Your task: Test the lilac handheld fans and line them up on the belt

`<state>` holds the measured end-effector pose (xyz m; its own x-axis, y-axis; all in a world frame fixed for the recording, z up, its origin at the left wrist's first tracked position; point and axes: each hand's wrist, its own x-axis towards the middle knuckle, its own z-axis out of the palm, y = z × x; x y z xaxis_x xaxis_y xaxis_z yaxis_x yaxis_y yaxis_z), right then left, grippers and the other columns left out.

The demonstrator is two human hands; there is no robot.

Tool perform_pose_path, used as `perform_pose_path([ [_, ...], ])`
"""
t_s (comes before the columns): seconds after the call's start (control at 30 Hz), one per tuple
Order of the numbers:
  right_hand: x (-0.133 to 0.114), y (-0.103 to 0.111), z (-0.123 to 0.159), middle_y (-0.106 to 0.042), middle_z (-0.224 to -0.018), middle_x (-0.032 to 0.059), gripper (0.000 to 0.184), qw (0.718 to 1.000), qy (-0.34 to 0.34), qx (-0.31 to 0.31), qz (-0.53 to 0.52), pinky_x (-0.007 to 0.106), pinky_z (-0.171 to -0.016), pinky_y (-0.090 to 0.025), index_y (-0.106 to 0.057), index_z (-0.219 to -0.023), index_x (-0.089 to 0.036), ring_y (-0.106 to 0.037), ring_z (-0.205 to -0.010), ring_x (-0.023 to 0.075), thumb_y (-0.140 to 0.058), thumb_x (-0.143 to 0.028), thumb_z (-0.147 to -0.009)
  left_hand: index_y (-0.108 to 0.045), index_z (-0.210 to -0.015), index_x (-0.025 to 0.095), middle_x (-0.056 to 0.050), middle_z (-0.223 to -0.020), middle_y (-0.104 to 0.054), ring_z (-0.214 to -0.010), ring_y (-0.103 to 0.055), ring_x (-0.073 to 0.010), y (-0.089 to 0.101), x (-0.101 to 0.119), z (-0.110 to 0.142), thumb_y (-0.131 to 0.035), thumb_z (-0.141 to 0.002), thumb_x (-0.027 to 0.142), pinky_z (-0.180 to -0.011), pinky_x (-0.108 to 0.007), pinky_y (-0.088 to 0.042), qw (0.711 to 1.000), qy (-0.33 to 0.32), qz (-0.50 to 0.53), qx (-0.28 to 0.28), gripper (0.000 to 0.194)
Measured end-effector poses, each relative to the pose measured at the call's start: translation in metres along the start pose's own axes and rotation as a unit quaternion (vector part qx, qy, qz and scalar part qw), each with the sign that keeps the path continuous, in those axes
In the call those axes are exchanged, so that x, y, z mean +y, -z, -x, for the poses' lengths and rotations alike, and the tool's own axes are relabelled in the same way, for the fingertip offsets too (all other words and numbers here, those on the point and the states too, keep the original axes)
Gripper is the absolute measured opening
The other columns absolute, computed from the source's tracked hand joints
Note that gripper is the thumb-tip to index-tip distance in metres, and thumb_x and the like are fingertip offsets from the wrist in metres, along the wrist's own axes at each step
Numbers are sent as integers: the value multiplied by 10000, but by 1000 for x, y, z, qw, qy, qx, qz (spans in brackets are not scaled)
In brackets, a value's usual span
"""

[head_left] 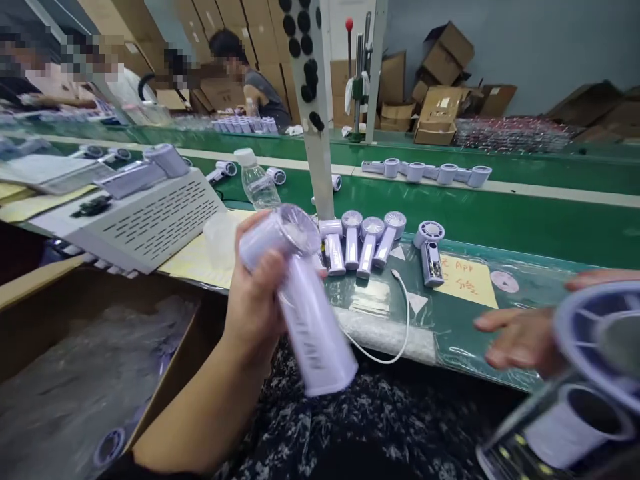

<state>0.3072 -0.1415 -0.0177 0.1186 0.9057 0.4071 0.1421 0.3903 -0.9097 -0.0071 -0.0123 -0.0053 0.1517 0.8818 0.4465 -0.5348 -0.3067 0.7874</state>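
Observation:
My left hand point(260, 287) is wrapped round the head end of a lavender handheld fan point(317, 327). Its handle slants down to the right, with blurred dark lettering on it. At the right edge, my right hand point(530, 337) is behind a second handheld fan point(595, 347), fingers reaching past its round grille; the grip itself is partly hidden. That fan's handle is open, showing parts inside. Several lavender fans point(373, 233) lie in a group on the bench beyond my left hand. Beside them rests another fan point(431, 250) with its handle interior exposed.
A white cable point(407, 313) loops over a bubble-wrap roll point(390, 333) at the bench edge. Left are a slotted metal box point(170, 207), a plastic bottle point(257, 177) and a carton point(165, 393) with bagged fans. A post point(317, 147) rises mid-bench; fans point(415, 171) line the belt. Co-workers sit beyond.

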Motion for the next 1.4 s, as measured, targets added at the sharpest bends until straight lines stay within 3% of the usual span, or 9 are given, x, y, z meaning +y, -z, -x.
perform_pose_path([
  [0.2,27,-74,2,-673,-1360,182,1171,987,-132,-41,-81,509,-817,-659,-94,-1665,-366,-778,-974,360,-806,-657,-782,-562,-1315,287,-62,-1172,-665,-947,-737,-231,-28,-44,30,-804,-834,431,-826,-375,-651,986,-134,-73,-70,557],
  [0.33,41,-85,-1,-556,-1516,205,1272,983,-126,-122,62,580,-1049,-527,-144,-1676,-261,-613,-1302,428,-848,-687,-706,-434,-1476,317,-119,-1376,-602,-1282,-614,-315,-40,-82,26,-762,-839,564,-1110,-497,-504,950,-185,-187,-168,758],
  [0.43,45,-28,-6,-657,-1393,204,1088,956,-153,5,250,531,-839,-592,-275,-1652,-260,-730,-1050,396,-827,-578,-771,-511,-1457,242,-192,-1593,-438,-1531,-327,-435,-34,-94,-5,-643,-889,644,-1244,-656,-274,857,-97,-425,-273,708],
  [0.63,69,147,-2,-705,-1149,350,848,748,-295,108,584,585,-734,-493,-510,-1533,-146,-690,-1050,547,-749,-543,-823,-709,-1146,71,-265,-1683,-270,-1590,-166,-461,-21,-116,-61,-685,-889,519,-1283,-599,-203,659,55,-724,-196,516],
  [0.73,74,177,4,-622,-1258,356,699,708,-314,182,607,715,-864,-416,-551,-1456,-242,-533,-1261,646,-724,-478,-822,-697,-1090,58,-306,-1681,-245,-1597,-133,-463,-27,-131,-62,-823,-763,473,-1301,-591,-126,689,66,-700,-175,543],
  [0.83,67,145,-9,-462,-1439,354,503,705,-280,260,597,794,-1001,-276,-593,-1330,-248,-250,-1471,644,-643,-425,-862,-665,-1037,66,-329,-1659,-274,-1587,-155,-481,-31,-139,-59,-843,-727,308,-1302,-590,-119,740,91,-650,-145,432],
  [1.07,92,-10,-80,-736,-840,131,444,867,-252,71,423,456,-725,-525,-690,-1118,-174,-717,-810,353,-753,-470,-793,-519,-1169,143,-248,-1521,-482,-1475,-431,-370,-22,-117,-47,-586,-844,201,-1231,-567,-327,828,88,-547,-91,337],
  [1.23,87,-52,-74,-704,-757,97,412,920,-216,66,320,362,-580,-511,-686,-1167,-110,-656,-615,235,-486,-398,-950,-463,-1259,207,-101,-1087,-723,-840,-732,-238,-9,-86,-12,-638,-820,407,-790,-420,-611,958,209,-177,-85,513],
  [1.4,49,-100,-34,-748,-954,100,528,985,-106,-11,139,344,-607,-550,-570,-1413,-167,-677,-707,206,-544,-481,-989,-678,-1075,199,-112,-1115,-765,-1098,-724,-311,-11,-82,15,-795,-654,766,-971,-439,-592,948,296,116,-19,716],
])
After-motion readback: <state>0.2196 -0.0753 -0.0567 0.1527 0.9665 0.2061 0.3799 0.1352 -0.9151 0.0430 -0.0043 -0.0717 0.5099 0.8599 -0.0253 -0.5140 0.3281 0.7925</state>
